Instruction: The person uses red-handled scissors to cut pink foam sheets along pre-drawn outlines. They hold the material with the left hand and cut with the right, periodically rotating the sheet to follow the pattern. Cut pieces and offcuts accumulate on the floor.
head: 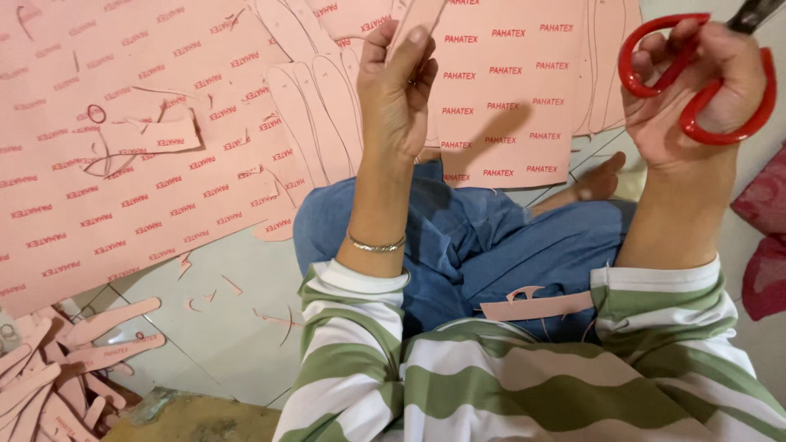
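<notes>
My left hand (pixel 399 90) is raised and pinches a narrow pink cut-out strip (pixel 413 23) between thumb and fingers. My right hand (pixel 696 90) grips red-handled scissors (pixel 696 82), fingers through the loops; the dark blades run out of view at the top right. Below both hands lie my crossed legs in blue trousers (pixel 483 245). A pink offcut (pixel 536 304) rests on my lap. Large pink printed sheets (pixel 123 164) with drawn sole-shaped outlines cover the floor ahead.
A pile of several cut pink sole-shaped pieces (pixel 57 368) lies at the lower left on the white tiled floor (pixel 221 327). Small pink scraps are scattered on the tiles. Red fabric (pixel 765 237) sits at the right edge.
</notes>
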